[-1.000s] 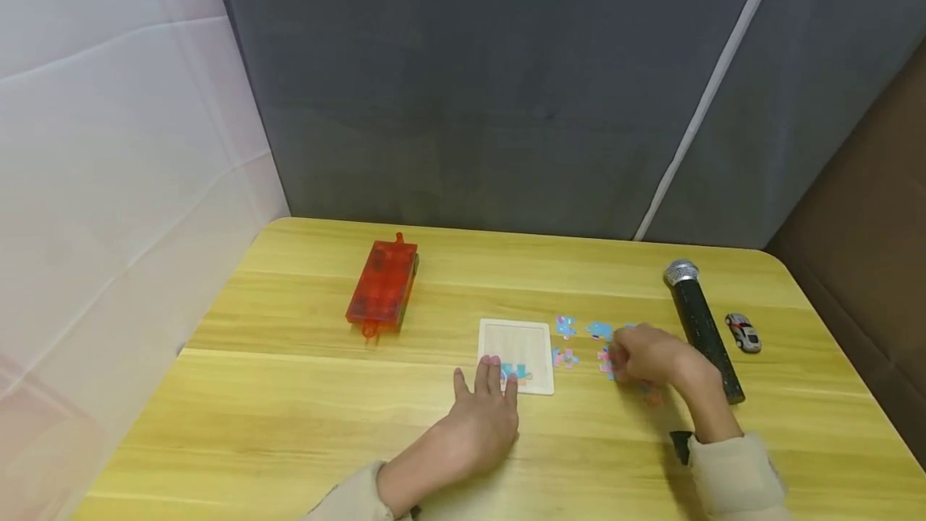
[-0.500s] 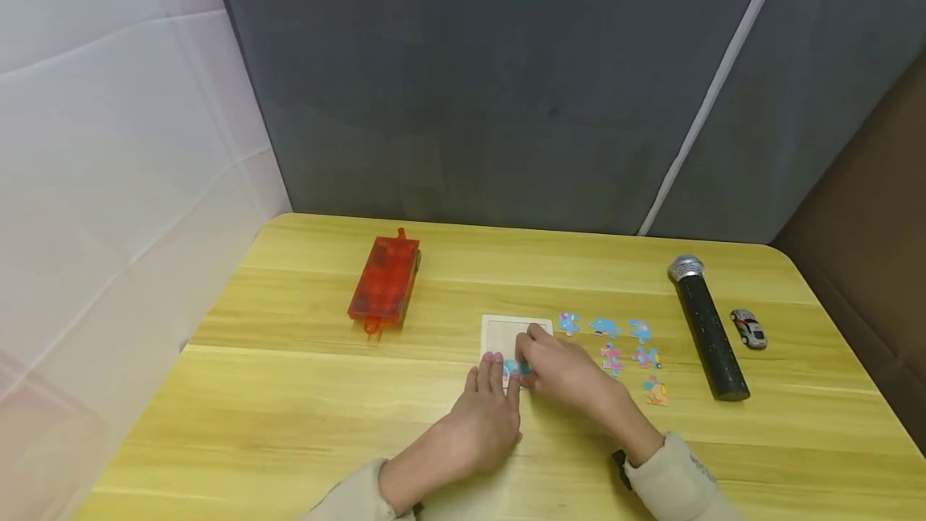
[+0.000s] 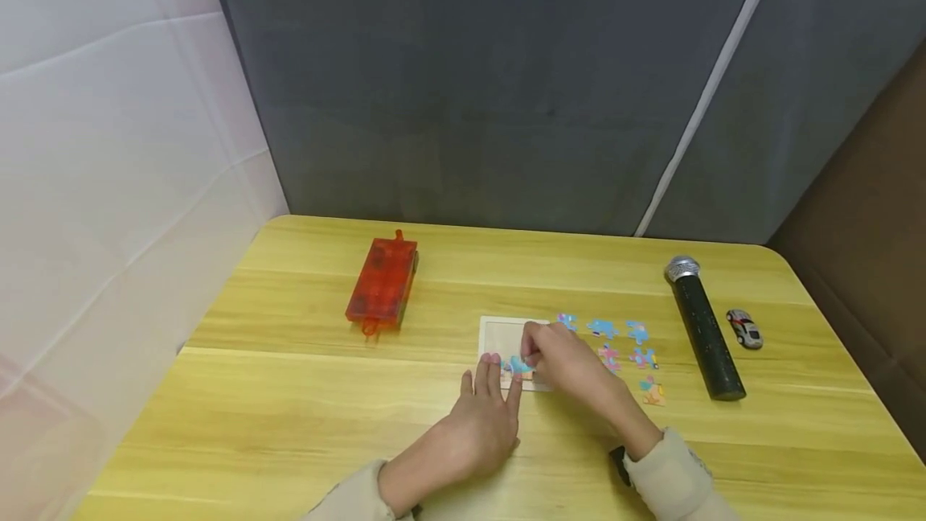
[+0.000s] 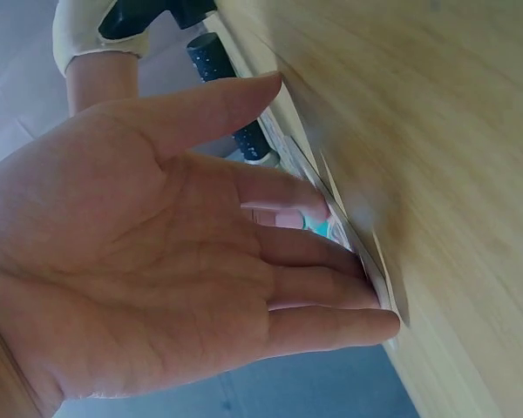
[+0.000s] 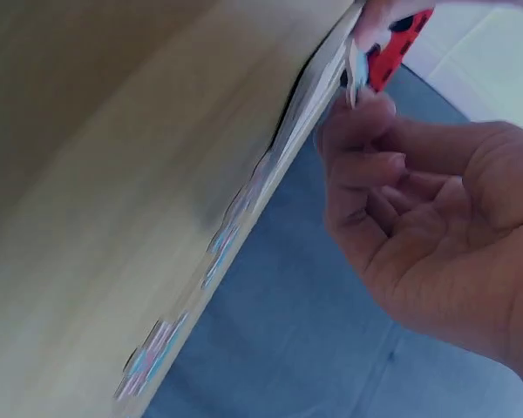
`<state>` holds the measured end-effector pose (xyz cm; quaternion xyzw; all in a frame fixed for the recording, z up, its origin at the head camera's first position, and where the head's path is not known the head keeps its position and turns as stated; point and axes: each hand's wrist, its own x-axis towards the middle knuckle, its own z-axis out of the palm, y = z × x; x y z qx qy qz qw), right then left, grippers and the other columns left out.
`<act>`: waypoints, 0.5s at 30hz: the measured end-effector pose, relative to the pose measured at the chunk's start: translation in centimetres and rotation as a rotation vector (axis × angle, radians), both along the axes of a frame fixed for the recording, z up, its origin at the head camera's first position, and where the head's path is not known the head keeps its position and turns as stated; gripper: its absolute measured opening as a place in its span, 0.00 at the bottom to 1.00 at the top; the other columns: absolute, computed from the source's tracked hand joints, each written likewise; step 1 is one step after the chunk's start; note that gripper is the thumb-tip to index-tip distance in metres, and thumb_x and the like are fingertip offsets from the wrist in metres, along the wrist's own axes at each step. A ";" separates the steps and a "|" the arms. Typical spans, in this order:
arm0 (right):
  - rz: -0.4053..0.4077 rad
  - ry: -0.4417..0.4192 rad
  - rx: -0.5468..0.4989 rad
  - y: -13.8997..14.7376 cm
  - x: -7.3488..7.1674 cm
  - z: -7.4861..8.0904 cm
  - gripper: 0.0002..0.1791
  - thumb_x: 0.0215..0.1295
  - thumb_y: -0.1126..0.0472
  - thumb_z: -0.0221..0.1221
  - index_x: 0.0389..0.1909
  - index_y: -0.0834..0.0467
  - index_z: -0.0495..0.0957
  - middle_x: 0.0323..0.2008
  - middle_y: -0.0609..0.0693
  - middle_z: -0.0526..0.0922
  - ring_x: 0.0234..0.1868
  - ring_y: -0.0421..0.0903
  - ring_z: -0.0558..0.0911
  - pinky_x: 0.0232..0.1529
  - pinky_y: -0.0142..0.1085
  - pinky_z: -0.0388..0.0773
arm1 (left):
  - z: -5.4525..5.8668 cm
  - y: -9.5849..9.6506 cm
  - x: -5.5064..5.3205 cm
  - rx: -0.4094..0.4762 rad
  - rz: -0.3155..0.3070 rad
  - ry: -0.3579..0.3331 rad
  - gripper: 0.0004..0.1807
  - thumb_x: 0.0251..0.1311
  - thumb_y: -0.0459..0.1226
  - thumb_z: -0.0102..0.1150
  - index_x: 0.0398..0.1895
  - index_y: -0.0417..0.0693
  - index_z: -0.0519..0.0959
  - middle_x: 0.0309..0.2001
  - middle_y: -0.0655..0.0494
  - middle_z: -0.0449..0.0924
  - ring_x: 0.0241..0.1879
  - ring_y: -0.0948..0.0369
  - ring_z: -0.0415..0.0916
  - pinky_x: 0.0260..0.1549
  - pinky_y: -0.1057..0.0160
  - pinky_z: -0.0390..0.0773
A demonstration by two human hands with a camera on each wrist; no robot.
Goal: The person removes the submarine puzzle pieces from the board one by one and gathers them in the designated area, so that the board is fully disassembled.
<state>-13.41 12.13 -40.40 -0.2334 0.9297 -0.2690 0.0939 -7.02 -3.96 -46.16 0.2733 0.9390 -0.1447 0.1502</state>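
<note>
A pale wooden puzzle tray (image 3: 499,320) lies on the table with a few joined jigsaw pieces (image 3: 517,365) along its near side. My left hand (image 3: 477,428) rests its outstretched fingers on the tray's near left part, partly over those pieces. In the left wrist view the palm and straight fingers show against the tray's edge. Over the tray's right half, my right hand (image 3: 567,360) pinches a small jigsaw piece (image 5: 356,74) between thumb and fingers, tilted on edge in the right wrist view. That hand hides part of the tray.
Several loose jigsaw pieces (image 3: 642,358) lie right of the tray. Beyond them are a black microphone (image 3: 702,336) with a silver head and a small toy car (image 3: 744,330). A red translucent toy wagon (image 3: 383,284) stands to the left. A dark partition (image 3: 463,103) rises behind the table.
My right hand has moved left from the loose pieces to the tray, then shifted slightly there, showing more of the joined pieces. My left hand has stayed in place.
</note>
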 end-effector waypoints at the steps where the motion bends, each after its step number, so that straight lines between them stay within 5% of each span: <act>1: -0.007 -0.009 -0.020 0.4 -0.3 0.2 0.13 0.69 0.79 0.66 0.31 0.59 0.79 0.29 0.48 0.83 0.30 0.41 0.77 0.43 0.38 0.86 | 0.6 0.1 0.1 -0.004 0.005 -0.004 0.46 0.80 0.64 0.52 0.89 0.50 0.58 0.85 0.30 0.54 0.86 0.37 0.53 0.76 0.42 0.73; 6: 0.056 -0.142 -0.075 4.2 -1.7 1.5 0.12 0.70 0.79 0.62 0.31 0.60 0.79 0.25 0.49 0.83 0.25 0.40 0.77 0.31 0.32 0.78 | 2.7 0.1 0.7 -0.010 0.027 -0.031 0.44 0.80 0.63 0.53 0.89 0.51 0.60 0.85 0.29 0.54 0.86 0.37 0.52 0.78 0.41 0.70; 11: 0.133 -0.357 -0.058 8.2 -2.1 2.2 0.12 0.69 0.80 0.60 0.30 0.61 0.80 0.25 0.48 0.81 0.21 0.41 0.74 0.26 0.31 0.74 | 2.3 -0.1 0.8 0.002 0.021 -0.033 0.43 0.82 0.61 0.51 0.89 0.49 0.58 0.85 0.27 0.51 0.86 0.35 0.51 0.78 0.40 0.69; 15: 0.093 -0.476 -0.030 10.0 -1.8 2.3 0.12 0.69 0.81 0.60 0.31 0.63 0.79 0.28 0.52 0.81 0.20 0.42 0.73 0.24 0.32 0.71 | 2.1 0.0 0.7 0.009 0.021 -0.029 0.43 0.83 0.61 0.50 0.90 0.49 0.57 0.85 0.27 0.51 0.86 0.35 0.50 0.78 0.39 0.69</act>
